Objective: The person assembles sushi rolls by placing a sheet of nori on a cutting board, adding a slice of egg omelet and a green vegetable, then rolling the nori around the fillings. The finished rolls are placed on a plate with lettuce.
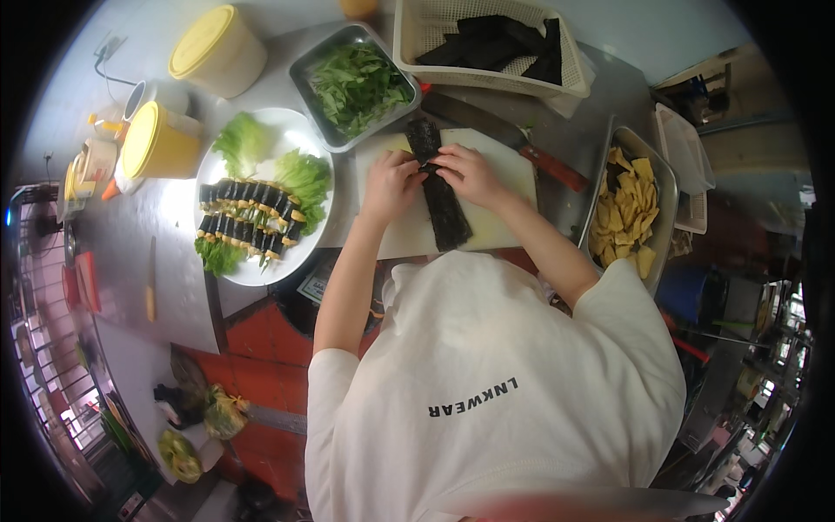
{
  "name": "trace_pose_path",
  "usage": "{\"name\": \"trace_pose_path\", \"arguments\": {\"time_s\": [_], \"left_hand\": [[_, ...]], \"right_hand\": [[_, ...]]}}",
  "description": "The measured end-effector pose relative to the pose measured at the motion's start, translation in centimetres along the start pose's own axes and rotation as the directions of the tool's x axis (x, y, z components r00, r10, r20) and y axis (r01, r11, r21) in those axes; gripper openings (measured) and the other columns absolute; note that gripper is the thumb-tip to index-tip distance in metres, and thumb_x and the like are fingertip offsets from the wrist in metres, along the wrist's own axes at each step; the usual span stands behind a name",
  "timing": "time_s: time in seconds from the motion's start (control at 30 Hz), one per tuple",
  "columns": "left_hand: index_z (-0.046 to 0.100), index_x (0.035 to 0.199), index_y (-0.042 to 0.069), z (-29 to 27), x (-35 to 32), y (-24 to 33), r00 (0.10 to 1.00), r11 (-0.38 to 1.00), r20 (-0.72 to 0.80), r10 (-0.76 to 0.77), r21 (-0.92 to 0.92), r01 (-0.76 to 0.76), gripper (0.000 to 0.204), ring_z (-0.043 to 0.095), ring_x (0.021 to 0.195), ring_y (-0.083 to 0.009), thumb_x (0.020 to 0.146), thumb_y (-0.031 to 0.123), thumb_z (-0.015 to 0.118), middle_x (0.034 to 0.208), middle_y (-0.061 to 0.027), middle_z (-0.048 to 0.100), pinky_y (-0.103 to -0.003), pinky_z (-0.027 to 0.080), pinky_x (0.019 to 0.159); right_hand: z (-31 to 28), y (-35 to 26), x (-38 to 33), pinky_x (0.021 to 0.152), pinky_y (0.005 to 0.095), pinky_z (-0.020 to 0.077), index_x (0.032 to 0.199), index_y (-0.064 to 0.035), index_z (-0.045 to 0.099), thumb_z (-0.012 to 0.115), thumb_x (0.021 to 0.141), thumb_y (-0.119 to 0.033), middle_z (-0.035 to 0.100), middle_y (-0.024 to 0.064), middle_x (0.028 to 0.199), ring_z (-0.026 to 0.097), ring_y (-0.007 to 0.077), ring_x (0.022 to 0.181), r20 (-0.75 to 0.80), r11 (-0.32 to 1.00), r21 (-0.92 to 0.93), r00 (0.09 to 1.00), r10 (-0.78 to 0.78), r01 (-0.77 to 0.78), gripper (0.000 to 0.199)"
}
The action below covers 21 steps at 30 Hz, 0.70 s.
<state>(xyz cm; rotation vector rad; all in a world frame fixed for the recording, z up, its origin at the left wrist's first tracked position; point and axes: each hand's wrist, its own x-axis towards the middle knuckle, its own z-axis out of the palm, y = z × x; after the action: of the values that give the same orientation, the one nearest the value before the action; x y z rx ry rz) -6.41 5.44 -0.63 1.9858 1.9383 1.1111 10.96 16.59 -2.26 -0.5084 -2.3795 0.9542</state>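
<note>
A long dark strip of seaweed [445, 213] lies lengthwise on the white cutting board [504, 204]. My left hand [391, 181] is closed at its left edge, fingertips pinched around the middle of the strip. From the other side my right hand [472, 177] pinches the same spot, so the fingertips of both hands almost meet. What sits between the fingertips is too small to make out. Beyond the hands lies a broad-bladed knife, its wooden handle [557, 167] pointing right and its dark blade [477, 120] crossing the board's far edge.
Left stands a white plate [261, 273] of lettuce and dark wrapped rolls. A metal tray [323, 127] of green leaves and a cream basket [487, 81] of seaweed sheets stand behind. Right is a tray [602, 204] of yellow-brown pieces. Yellow-lidded tubs [161, 143] and a thin knife [151, 291] are far left.
</note>
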Motion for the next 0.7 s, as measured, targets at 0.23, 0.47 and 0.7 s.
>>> {"name": "trace_pose_path", "arguments": {"time_s": [0.23,0.47,0.7], "left_hand": [[0.072,0.09,0.006,-0.3,1.0,-0.1,0.998,0.999,-0.063,-0.007,0.053,0.01,0.019,0.055,0.083,-0.0289,0.072,0.012,0.074,0.088,-0.0082,0.06,-0.039,0.045,0.075],[0.072,0.094,0.004,0.2,1.3,0.0,0.996,1.0,-0.088,-0.03,-0.004,0.03,0.021,0.057,0.082,-0.0296,0.073,0.008,0.072,0.086,-0.0103,0.062,-0.039,0.047,0.074],[0.073,0.092,0.005,0.2,1.0,0.2,0.993,0.99,0.008,-0.118,-0.07,0.119,0.018,0.057,0.08,-0.0309,0.075,0.011,0.071,0.084,-0.0106,0.062,-0.04,0.046,0.072]], "right_hand": [[-0.5,0.9,1.4,0.087,0.0368,0.0401,0.102,-0.0116,0.07,0.065,0.083,-0.018,0.061,0.0022,0.105,0.054,0.0227,0.099,0.022,0.976,-0.182,0.993,-0.117,0.119,0.02],[-0.8,0.6,2.8,0.086,0.0378,0.0399,0.098,-0.0112,0.07,0.063,0.085,-0.019,0.058,0.0038,0.097,0.052,0.024,0.097,0.049,0.962,-0.239,0.991,-0.126,0.135,0.017],[-1.2,0.6,2.8,0.083,0.0383,0.0435,0.095,-0.0099,0.071,0.064,0.083,-0.015,0.058,0.0068,0.097,0.055,0.0252,0.095,0.07,0.967,-0.179,0.983,-0.171,0.181,0.014]]}}
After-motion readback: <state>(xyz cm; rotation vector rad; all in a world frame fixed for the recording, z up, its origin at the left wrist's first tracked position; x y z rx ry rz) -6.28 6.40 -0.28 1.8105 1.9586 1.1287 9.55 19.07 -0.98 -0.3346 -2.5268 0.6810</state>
